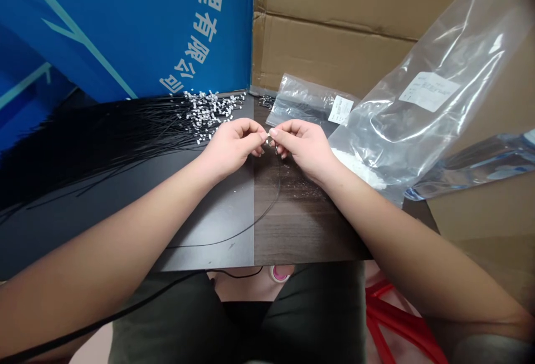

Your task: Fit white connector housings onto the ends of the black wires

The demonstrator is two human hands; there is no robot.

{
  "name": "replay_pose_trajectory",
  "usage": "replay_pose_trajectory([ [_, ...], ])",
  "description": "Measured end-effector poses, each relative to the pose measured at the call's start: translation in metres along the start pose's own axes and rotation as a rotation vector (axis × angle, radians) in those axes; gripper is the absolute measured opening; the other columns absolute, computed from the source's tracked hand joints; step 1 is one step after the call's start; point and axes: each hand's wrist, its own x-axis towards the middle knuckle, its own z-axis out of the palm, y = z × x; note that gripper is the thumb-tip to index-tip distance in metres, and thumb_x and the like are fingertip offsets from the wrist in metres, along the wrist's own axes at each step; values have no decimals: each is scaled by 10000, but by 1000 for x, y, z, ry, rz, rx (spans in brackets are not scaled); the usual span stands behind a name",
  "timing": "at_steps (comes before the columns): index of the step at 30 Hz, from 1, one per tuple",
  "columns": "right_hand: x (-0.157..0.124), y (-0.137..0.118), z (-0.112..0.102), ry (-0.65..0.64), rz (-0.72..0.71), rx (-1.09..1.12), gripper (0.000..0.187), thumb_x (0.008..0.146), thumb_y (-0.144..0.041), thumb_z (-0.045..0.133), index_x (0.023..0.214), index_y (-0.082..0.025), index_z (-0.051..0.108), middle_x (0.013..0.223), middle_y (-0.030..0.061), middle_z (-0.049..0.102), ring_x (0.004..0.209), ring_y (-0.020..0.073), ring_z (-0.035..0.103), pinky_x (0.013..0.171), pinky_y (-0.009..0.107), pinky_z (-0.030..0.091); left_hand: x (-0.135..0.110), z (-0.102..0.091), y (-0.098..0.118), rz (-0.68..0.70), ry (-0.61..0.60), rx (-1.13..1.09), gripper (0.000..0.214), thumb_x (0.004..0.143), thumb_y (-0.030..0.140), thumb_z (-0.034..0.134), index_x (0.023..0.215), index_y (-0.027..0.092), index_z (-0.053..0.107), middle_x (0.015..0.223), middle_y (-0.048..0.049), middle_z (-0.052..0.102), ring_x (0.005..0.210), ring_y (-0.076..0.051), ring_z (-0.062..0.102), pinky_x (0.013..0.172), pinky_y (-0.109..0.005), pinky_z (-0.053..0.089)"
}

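Observation:
Fingertips of both hands meet above the middle of the table. My left hand (232,147) is closed in a pinch at a tiny white connector (268,139). Facing it, my right hand (304,145) pinches the end of a thin black wire (279,185), right beside the connector. From there the wire curves down and to the left across the tabletop. The fingers hide most of the connector, so I cannot tell how far the wire sits in it. Behind my left hand lies a large bundle of black wires (104,135) with white connectors (207,110) on their ends.
A small clear bag (301,99) with dark parts lies beyond my hands. To the right, a large labelled plastic bag (443,119) holds white pieces (359,168). A clear plastic bottle (472,169) lies beside it. Blue panel (146,24) and cardboard (334,46) stand behind.

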Motion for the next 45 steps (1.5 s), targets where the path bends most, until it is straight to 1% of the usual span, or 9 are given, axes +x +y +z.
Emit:
replay_pose_trajectory([
  [4,1,-2,-3,-10,15,88,239,852,-341,890,787,-176,729,711,7,704,587,86,569,550,236,464,1,0,1,-74,44,-159,45,799,175,752,810,156,713,763,-17,702,656,-110,650,677,-257,533],
  [7,0,-5,-5,-82,58,143,264,800,-352,931,775,-172,739,722,12,717,580,86,576,542,239,461,2,-1,2,-114,59,-253,58,780,179,764,803,154,717,797,-23,719,657,-105,651,682,-259,544],
  [11,-4,-8,-4,-190,115,133,346,741,-420,981,774,-164,751,735,21,734,576,87,587,533,237,455,3,-3,3,-147,18,-336,83,772,194,785,791,155,715,765,-14,708,664,-107,655,692,-257,554],
  [14,-5,-8,-2,-205,122,105,360,744,-447,979,789,-166,759,731,16,727,583,86,579,527,233,449,2,-3,3,-167,-31,-368,96,774,203,795,800,154,717,751,-16,711,677,-112,666,711,-258,562],
  [18,-5,-8,-2,-192,115,95,374,747,-463,979,789,-170,750,737,18,728,590,89,579,519,233,451,2,-2,4,-187,-33,-376,89,762,184,789,802,153,716,758,-17,717,679,-106,663,716,-254,562],
  [26,-3,-9,-3,-17,56,48,271,791,-345,951,781,-166,747,720,18,732,562,83,588,513,220,464,2,-1,5,-183,11,-302,79,738,185,777,785,165,717,774,-15,709,644,-99,629,689,-260,552],
  [33,-1,-8,-4,-66,107,95,241,769,-311,943,774,-167,750,723,16,732,577,87,590,512,218,461,0,0,4,-84,3,-145,60,756,190,777,772,167,723,730,-8,692,640,-109,631,666,-257,516],
  [39,0,-9,-4,-57,102,63,83,783,-177,830,755,-160,754,721,17,727,557,78,574,514,218,455,0,-3,4,-40,-56,-19,80,811,229,778,804,163,733,698,-14,693,635,-120,623,682,-267,520],
  [45,1,-10,-9,-90,127,29,111,802,-223,836,756,-167,752,723,26,721,566,83,566,521,235,456,0,-6,3,-22,-97,42,178,859,323,813,815,163,748,707,-29,703,630,-123,621,664,-268,526],
])
